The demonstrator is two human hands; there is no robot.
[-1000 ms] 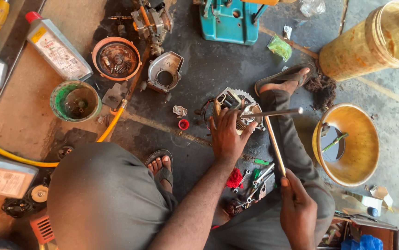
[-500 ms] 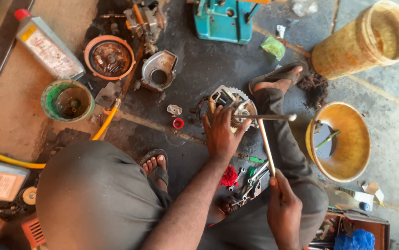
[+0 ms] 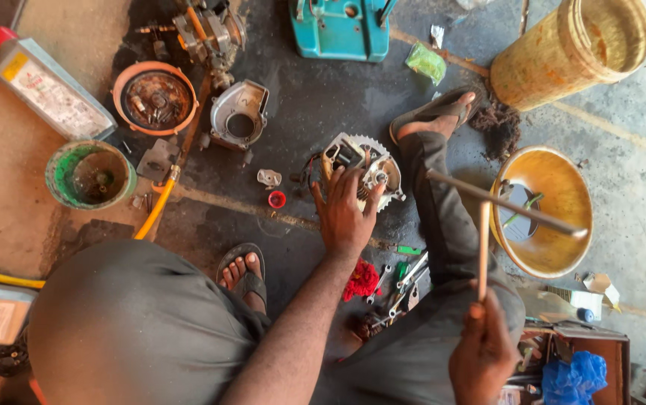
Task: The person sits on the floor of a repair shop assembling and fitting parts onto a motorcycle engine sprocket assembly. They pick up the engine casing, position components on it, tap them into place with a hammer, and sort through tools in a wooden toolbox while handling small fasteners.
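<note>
Here the left hand point(image 3: 345, 214) lies spread, fingers apart, on a round toothed engine part point(image 3: 360, 166) that sits on the dark, oil-stained concrete floor point(image 3: 315, 97). The right hand point(image 3: 483, 349) is closed around the shaft of a T-shaped metal wrench point(image 3: 484, 225), whose crossbar hangs above the person's leg and a yellow bowl point(image 3: 555, 247). Between the hands, a red rag point(image 3: 363, 279) and a scatter of spanners point(image 3: 405, 281) lie on the floor. Just left of the engine part sits a small red cap point(image 3: 277, 199). Farther out are a grey metal cover point(image 3: 239, 114), an orange dish of small parts point(image 3: 154, 97), a green tub point(image 3: 90, 175), an orange hose point(image 3: 154, 214), an oil bottle point(image 3: 49, 90), a teal casing point(image 3: 340, 28) and a yellow bucket point(image 3: 570, 52).
</note>
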